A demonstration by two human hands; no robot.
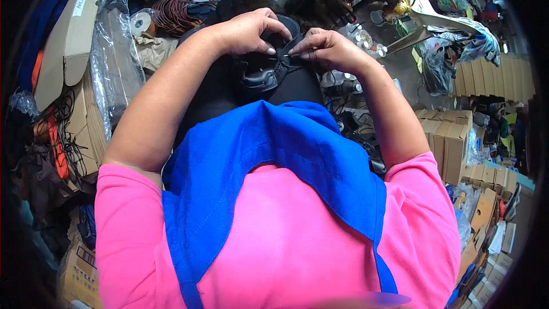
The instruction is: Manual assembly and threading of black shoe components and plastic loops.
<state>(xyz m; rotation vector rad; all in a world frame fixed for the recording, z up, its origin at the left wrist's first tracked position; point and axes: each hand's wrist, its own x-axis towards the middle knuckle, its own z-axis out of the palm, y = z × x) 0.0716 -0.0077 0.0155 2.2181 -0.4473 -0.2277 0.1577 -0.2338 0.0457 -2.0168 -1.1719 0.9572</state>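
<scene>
Close together, left hand (pixel 250 31) arches, right hand (pixel 330 48) pinches at black leatherwork (pixel 260 80).

Shirt (pixel 297 240) brightly lit at six o'clock, shadows at twelve, glare on clear plastic (pixel 117 57) at ten; fisheye edges bend into black.

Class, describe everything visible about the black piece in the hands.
The black piece looks like smooth, slightly glossy leather, with a rounded, folded lower part and a curved rim above; its full shape is partly hidden. It is over the dark-clothed lap, beyond the blue apron. The left hand holds its upper part, while the right hand pinches at its right side.
</scene>
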